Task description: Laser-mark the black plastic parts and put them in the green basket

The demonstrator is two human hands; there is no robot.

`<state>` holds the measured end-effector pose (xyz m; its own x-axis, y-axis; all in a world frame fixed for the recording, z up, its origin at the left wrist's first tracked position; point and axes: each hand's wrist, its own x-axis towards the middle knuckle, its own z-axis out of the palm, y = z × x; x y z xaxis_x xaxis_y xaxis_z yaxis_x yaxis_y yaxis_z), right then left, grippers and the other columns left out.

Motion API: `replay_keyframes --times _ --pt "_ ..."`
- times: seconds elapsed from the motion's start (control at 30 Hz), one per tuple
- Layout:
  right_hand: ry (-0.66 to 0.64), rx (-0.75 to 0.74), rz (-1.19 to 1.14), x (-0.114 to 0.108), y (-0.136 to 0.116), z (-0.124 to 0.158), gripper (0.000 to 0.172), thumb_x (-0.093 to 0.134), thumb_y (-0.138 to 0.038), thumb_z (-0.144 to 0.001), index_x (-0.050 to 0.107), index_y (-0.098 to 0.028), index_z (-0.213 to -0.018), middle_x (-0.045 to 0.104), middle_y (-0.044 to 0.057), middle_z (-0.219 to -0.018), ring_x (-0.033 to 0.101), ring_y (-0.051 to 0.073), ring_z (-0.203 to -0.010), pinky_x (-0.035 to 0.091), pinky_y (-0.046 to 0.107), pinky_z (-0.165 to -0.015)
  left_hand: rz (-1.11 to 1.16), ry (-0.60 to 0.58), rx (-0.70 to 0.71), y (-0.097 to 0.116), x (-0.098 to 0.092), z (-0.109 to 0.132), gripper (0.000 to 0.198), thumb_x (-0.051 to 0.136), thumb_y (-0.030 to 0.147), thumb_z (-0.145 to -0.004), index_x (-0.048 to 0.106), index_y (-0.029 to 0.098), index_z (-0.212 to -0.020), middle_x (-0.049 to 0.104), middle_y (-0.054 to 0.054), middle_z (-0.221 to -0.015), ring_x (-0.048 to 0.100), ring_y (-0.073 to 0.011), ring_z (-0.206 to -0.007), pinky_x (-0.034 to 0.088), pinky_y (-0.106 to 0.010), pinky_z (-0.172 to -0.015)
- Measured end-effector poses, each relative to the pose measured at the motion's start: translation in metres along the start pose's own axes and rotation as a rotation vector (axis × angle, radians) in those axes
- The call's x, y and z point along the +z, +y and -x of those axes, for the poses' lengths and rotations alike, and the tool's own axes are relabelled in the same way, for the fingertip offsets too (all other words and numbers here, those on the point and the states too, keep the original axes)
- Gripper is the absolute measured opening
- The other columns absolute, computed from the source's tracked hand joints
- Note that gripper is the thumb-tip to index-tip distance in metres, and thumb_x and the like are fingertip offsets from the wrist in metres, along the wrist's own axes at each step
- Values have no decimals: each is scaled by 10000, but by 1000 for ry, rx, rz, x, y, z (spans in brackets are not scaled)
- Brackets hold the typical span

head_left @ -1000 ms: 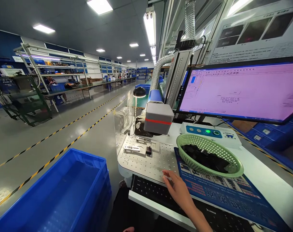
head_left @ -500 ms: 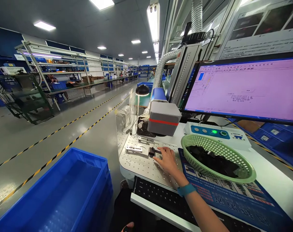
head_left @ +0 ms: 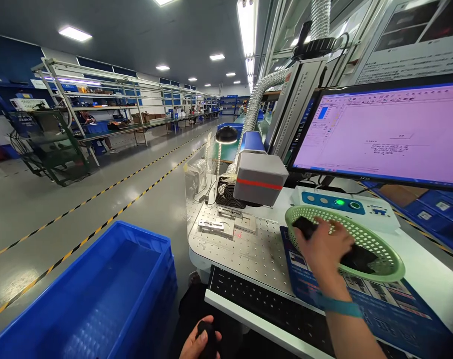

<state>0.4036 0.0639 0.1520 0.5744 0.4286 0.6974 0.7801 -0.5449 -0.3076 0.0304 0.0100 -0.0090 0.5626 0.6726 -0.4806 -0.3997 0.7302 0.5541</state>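
The black parts (head_left: 361, 258) lie heaped in the green basket (head_left: 390, 267), which sits toward the right side of the desk (head_left: 248, 249) on a blue sheet (head_left: 394, 304). The right hand (head_left: 325, 247) is over the basket's near-left rim with its fingers curled down among the parts; one dark part (head_left: 304, 227) shows just past the fingers, touching them, but whether the hand has closed on it I cannot tell. The heap runs from the hand away to the right, along the basket's long axis, so the right hand is by far the nearer.

The left hand (head_left: 200, 341) is low, below the front edge of the desk, closed round a small black piece (head_left: 207, 335). It is well apart from the basket.

Left of the basket, on the holed plate toward the desk's left edge, sits a metal fixture (head_left: 226, 227) with a red dot (head_left: 239, 235) of light on it, under the grey laser head (head_left: 259, 179). The fixture lies between the two hands, nearer the right.

Behind the basket is a white control box (head_left: 346, 207) with a green lamp lit, and above it a monitor (head_left: 383, 132). A keyboard (head_left: 263, 304) sits on a tray under the front edge. A blue bin (head_left: 99, 294) stands on the floor to the left.
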Motion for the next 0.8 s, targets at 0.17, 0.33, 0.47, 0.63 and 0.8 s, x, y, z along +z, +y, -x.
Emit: replay_keyframes --times 0.17,0.33,0.47,0.63,0.8 --pt "-390 -252 -440 -59 -17 59 450 577 -511 -791 592 -192 -1108 570 160 -1076 523 323 -1025 437 508 -905 -79 -15 78 0 13 5 774 860 601 -501 559 212 -1098 652 -78 -883 623 -186 -592 442 -303 -623" --pt "-1295 -314 -756 -92 -79 162 440 731 -296 -683 580 -282 -1097 518 65 -1150 524 222 -1054 451 340 -932 -121 -30 179 -8 20 2 749 844 627 -510 547 204 -1053 646 -69 -852 620 -195 -678 444 -307 -679" --pt "-1464 -288 -834 -95 -101 194 360 719 -167 -632 584 -230 -960 520 35 -1084 527 176 -967 441 284 -869 -227 -25 276 -10 16 -1 804 819 680 -492 566 162 -1053 638 -91 -872 602 -223 -798 437 -315 -751" --pt "-1279 -210 -919 -80 -94 170 278 701 -231 -687 577 -230 -936 569 4 -930 532 160 -833 425 264 -716 -142 49 147 2 13 1 796 668 813 -546 540 189 -1023 594 -55 -832 578 -176 -681 383 -250 -544" --pt "-654 -135 -674 -8 -78 101 280 552 -408 -833 609 -196 -1007 577 77 -980 532 193 -808 446 354 -773 -131 83 92 4 7 -3 755 687 803 -522 504 209 -950 596 -4 -730 564 -127 -536 319 -212 -473"
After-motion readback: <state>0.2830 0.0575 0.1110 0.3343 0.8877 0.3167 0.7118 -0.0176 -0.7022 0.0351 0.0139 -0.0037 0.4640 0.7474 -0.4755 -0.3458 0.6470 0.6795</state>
